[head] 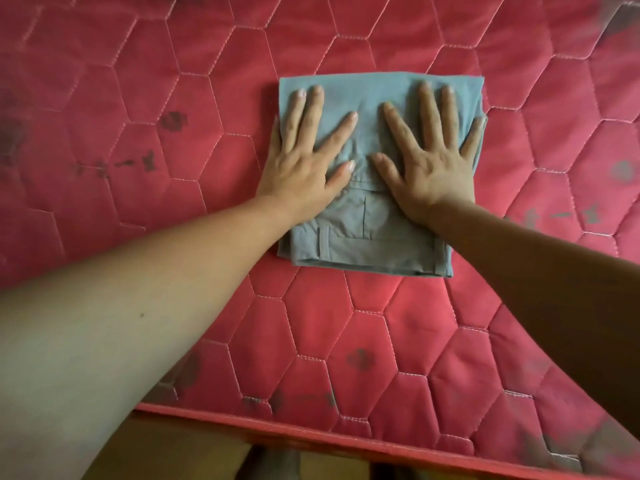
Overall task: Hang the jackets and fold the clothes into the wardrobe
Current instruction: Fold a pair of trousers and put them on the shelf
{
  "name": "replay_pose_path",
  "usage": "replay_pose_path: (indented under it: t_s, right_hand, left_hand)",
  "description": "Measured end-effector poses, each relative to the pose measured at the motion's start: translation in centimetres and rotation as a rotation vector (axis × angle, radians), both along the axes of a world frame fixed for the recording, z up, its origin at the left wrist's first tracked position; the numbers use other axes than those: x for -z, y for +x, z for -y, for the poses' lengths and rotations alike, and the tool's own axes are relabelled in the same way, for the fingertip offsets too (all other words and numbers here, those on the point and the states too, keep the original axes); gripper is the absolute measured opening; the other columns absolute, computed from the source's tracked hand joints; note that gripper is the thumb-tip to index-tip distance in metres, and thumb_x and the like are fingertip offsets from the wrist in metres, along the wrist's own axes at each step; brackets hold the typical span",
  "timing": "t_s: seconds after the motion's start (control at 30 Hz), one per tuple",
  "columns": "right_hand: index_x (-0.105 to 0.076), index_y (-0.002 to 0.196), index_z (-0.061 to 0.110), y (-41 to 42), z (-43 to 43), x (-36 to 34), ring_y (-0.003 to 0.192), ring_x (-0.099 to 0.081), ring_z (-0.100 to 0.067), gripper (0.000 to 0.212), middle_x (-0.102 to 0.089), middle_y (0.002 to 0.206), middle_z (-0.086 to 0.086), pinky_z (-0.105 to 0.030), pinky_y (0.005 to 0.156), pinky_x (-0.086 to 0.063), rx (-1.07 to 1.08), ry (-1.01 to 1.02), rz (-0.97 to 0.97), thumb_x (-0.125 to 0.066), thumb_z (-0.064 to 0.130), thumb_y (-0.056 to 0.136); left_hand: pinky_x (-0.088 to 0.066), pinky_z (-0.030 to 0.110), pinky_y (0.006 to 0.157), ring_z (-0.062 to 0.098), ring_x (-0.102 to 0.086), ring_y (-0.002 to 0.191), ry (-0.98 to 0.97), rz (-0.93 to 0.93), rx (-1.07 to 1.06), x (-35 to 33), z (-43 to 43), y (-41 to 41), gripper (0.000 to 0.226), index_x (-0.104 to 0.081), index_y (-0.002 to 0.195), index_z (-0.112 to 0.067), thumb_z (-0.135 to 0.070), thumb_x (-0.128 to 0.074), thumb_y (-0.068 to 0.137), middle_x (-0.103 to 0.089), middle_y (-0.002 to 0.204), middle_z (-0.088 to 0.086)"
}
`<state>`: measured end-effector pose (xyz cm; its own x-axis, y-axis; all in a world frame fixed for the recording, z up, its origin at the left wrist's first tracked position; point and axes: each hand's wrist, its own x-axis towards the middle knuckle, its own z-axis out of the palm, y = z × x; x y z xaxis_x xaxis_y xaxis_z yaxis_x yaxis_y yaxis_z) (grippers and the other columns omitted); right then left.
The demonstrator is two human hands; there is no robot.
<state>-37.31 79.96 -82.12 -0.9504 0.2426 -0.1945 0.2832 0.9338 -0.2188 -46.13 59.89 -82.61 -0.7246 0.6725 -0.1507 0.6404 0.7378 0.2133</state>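
Pressing down on the folded trousers [367,233] with left hand [304,161] and right hand [429,164], fingers spread flat and straight. Lying on the mattress [138,98], long axis near to far, directly under both palms; equally reachable from either side for lifting.

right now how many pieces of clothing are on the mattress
1: folded grey trousers in the middle of the red mattress, left hand and right hand flat on them. More may lie outside the view.

Grey-blue folded trousers [377,233] lie on a red hexagon-quilted mattress [138,98] with dark blotches.
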Motion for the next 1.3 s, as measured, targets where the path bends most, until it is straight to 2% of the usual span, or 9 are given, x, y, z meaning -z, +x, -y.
replay_pose_path:
  t_s: [0.1, 0.2, 0.33, 0.47, 0.7, 0.9, 1.07, 1.2, 1.3]
  right_hand:
    - [-0.028, 0.159, 0.035, 2.4, 0.5, -1.5, 0.157, -0.002, -0.035, 0.068, -0.003, 0.168, -0.02, -0.057, 0.124, -0.008, 0.316, -0.212, -0.114, -0.05, 0.056, 0.097]
    - [-0.037, 0.155, 0.033, 5.3, 1.1, -3.3, 0.138, -0.039, -0.027, 0.07, -0.032, 0.154, -0.013, -0.018, 0.114, -0.029, 0.64, -0.583, -0.179, -0.067, 0.03, 0.092]
    - [-0.055, 0.122, 0.047, 6.5, -0.2, -5.0, 0.095, -0.063, -0.024, 0.059, -0.063, 0.117, -0.003, -0.039, 0.082, -0.059, 0.757, -0.944, -0.095, -0.072, 0.013, 0.077]
    - [-0.07, 0.109, 0.038, 8.0, -1.0, -7.6, 0.082, -0.06, -0.022, 0.056, -0.063, 0.097, -0.001, -0.037, 0.076, -0.052, 0.726, -1.223, 0.179, -0.07, -0.009, 0.079]
    - [-0.069, 0.122, 0.031, 10.6, 0.3, -18.8, 0.095, -0.066, -0.015, 0.055, -0.07, 0.111, -0.003, -0.029, 0.088, -0.057, 0.422, -1.006, 0.224, -0.077, 0.004, 0.075]
    - [-0.056, 0.133, 0.043, 11.2, 1.6, -33.5, 0.107, -0.059, -0.02, 0.083, -0.056, 0.122, -0.006, -0.033, 0.091, -0.051, 0.086, -0.754, 0.254, -0.073, 0.034, 0.053]
    - [-0.043, 0.147, 0.035, 11.0, 5.7, -44.3, 0.113, -0.049, -0.018, 0.089, -0.047, 0.124, -0.003, -0.026, 0.089, -0.039, -0.187, -0.616, 0.261, -0.084, 0.018, 0.07]
    - [-0.04, 0.147, 0.036, 10.8, 11.9, -50.4, 0.116, -0.052, -0.023, 0.093, -0.047, 0.131, -0.004, -0.033, 0.094, -0.045, -0.349, -0.575, 0.249, -0.084, 0.025, 0.066]
    - [-0.039, 0.147, 0.035, 10.7, 17.9, -53.7, 0.117, -0.052, -0.022, 0.093, -0.047, 0.133, -0.003, -0.031, 0.092, -0.043, -0.462, -0.563, 0.239, -0.085, 0.021, 0.068]
  left_hand:
    - [-0.015, 0.044, 0.124, 0.04, -0.008, 0.154, 0.21, 0.173, -0.268, -1.2, 0.7, 2.0, 0.066, -0.039, 0.154, -0.027, -0.047, -0.057, 0.094, -0.006, 0.165, 0.025]
    - [-0.026, 0.017, 0.114, 0.034, -0.038, 0.135, 0.466, 0.348, -0.578, -2.5, 1.8, 5.1, 0.054, -0.059, 0.136, -0.025, -0.022, -0.069, 0.083, -0.029, 0.148, 0.021]
    - [-0.048, 0.03, 0.08, 0.018, -0.056, 0.085, 0.608, 0.732, -0.787, -4.8, 3.0, 4.9, 0.042, -0.064, 0.107, -0.038, -0.005, -0.067, 0.081, -0.061, 0.107, 0.005]
    - [-0.051, 0.04, 0.094, 0.017, -0.064, 0.1, 0.535, 0.986, -0.763, -8.0, 4.8, 4.9, 0.038, -0.067, 0.103, -0.042, -0.016, -0.07, 0.076, -0.066, 0.12, 0.001]
    - [-0.039, -0.004, 0.066, -0.029, -0.054, 0.075, 0.403, 0.941, -0.674, -19.7, 7.0, 9.1, 0.056, -0.061, 0.131, -0.031, 0.004, -0.067, 0.087, -0.059, 0.105, -0.023]
    - [-0.049, 0.01, 0.082, -0.012, -0.062, 0.096, 0.466, 0.866, -0.705, -34.4, 10.4, 13.9, 0.073, -0.05, 0.143, -0.036, 0.002, -0.066, 0.082, -0.062, 0.13, -0.011]
    - [-0.04, 0.037, 0.114, 0.011, -0.045, 0.139, 0.523, 0.716, -0.757, -44.9, 15.8, 19.2, 0.084, -0.038, 0.15, -0.041, -0.007, -0.071, 0.081, -0.043, 0.153, -0.013]
    - [-0.052, 0.06, 0.096, 0.039, -0.067, 0.11, 0.564, 0.649, -0.858, -51.4, 22.3, 23.3, 0.081, -0.036, 0.138, -0.058, -0.018, -0.074, 0.08, -0.065, 0.127, 0.004]
    - [-0.056, 0.054, 0.091, 0.031, -0.071, 0.098, 0.609, 0.58, -0.927, -54.5, 28.0, 25.7, 0.077, -0.037, 0.134, -0.054, -0.014, -0.077, 0.081, -0.068, 0.115, 0.001]
